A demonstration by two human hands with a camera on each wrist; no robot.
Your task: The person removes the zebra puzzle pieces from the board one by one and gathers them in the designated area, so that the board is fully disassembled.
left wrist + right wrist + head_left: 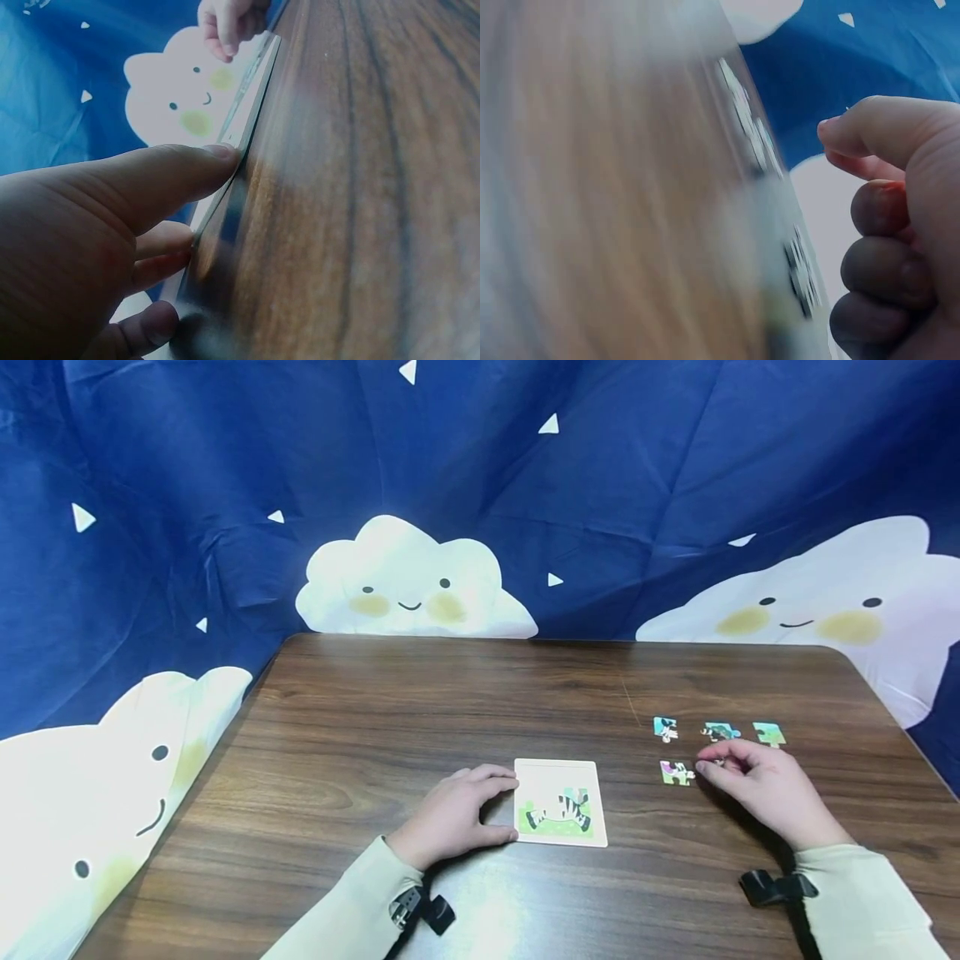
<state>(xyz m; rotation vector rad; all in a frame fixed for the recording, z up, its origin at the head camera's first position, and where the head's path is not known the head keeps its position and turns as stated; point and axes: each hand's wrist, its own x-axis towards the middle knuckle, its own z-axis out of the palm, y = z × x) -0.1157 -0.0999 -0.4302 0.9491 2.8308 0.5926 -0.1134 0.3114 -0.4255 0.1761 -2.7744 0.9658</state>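
Observation:
In the head view, a square puzzle board (558, 767) lies on the table with part of a zebra picture filled along its lower half. My left hand (459, 814) touches the board's left edge, thumb and index finger spread apart. The left wrist view shows that thumb (187, 172) against the board's thin rim (251, 112). Over the loose pieces, my right hand (772, 789) has its thumb and index tips close together, the other fingers bent; no piece shows between the tips. Beside them lies a pink-and-green puzzle piece (677, 773). A small pale bit under that hand is mostly hidden.
Behind the near piece lie a blue-and-white puzzle piece (664, 728), a dark-patterned piece (722, 732) and a green piece (769, 733). The brown wooden table (420, 693) meets a blue cloth (465, 443) printed with clouds at its back edge.

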